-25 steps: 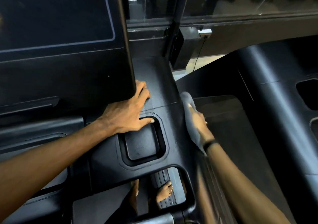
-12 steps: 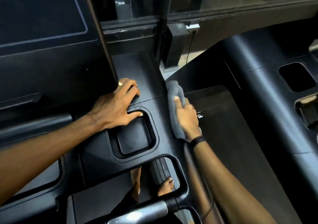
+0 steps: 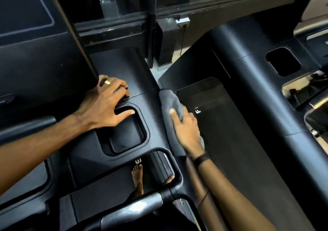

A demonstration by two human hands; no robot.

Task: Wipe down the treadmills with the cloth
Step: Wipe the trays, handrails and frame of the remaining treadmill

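Two hands on show, the left hand (image 3: 106,104) and the right hand (image 3: 186,129), and one grey cloth (image 3: 170,102) between them; two treadmills in frame, the near treadmill (image 3: 113,159) and the neighbouring treadmill (image 3: 248,81); one recessed tray (image 3: 126,138) in the near console, one dark pocket (image 3: 283,61) in the far one. One ring (image 3: 107,82), one black wristband (image 3: 202,158), one silver handlebar grip (image 3: 131,211); and down below, one bare foot (image 3: 137,179) in full view, with just the toes (image 3: 169,178) of a second peeking out.
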